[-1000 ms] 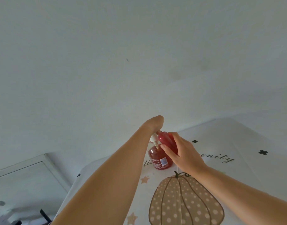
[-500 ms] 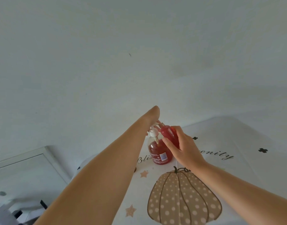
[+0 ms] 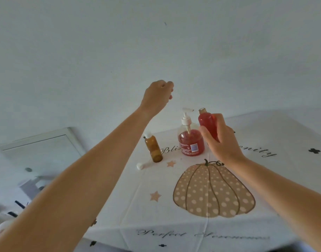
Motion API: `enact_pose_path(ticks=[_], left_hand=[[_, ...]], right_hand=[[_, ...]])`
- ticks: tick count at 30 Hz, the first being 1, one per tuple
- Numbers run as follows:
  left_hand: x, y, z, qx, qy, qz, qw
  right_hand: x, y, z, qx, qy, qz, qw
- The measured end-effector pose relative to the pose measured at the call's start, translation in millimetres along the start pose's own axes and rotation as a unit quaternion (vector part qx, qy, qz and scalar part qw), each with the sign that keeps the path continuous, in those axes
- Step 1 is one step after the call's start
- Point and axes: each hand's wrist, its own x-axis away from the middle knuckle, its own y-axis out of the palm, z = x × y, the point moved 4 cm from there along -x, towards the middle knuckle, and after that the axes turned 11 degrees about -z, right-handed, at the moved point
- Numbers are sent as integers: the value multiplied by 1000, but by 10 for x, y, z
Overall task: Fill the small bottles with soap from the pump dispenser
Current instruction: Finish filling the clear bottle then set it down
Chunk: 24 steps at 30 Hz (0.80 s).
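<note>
Hiding red bottle (image 3: 207, 124) base: right hand (image 3: 223, 142); left hand (image 3: 157, 96) fingers blurred.

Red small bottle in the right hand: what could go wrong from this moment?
1. The red small bottle looks full and uncapped, held off the table by the right hand; tilting it could spill soap on the tablecloth.
2. The loose white cap lies near the table's left edge and could get knocked off.
3. The left hand, raised above the pump dispenser, could clip the amber bottle when coming down.
</note>
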Motion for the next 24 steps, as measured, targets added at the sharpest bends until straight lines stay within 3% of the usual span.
enact_pose_path(ticks=[3,6,11,16,20,24], left_hand=[[524,-247,-283,-59,42,95,993],[1028,-329,-810,-87,15,135,987],[1402,-78,-1818,-199,-88,41,975],[1414,133,-2040,-202,-97,-5,975],[1434,253,-1722,-142,-17,21,989],[1475,409,-1025,54,81,84,992]], right_hand=[[20,2,-39,12,-21,-5,1000],[75,14,-87,5,-47,-13,999],[123,124,-175,32,-90,-81,992],[137,169,-179,42,-92,-106,989],[125,202,-201,63,-110,-126,984],[146,205,-223,79,-115,-130,982]])
